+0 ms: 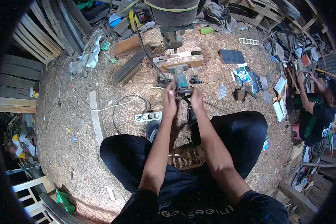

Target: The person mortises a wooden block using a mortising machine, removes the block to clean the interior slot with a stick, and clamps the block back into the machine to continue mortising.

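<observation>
- Green-bodied tool (181,80): left hand (170,103) and right hand (197,100) close together at its dark end; grip unclear.
- Work done or left: cannot tell.

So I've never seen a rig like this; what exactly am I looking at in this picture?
There is no robot here. The one picture comes from a camera worn on a person's head, looking down past their arms and knees. The curved, dark-edged look comes from the lens.

The left hand and right hand are at the near end of a greenish metal tool; how firmly they hold it, I can't tell. Just beyond it is a piece of wood.

The floor is strewn with shavings. On it lie a white power strip and a dark block. A co-worker sits at the right.
</observation>
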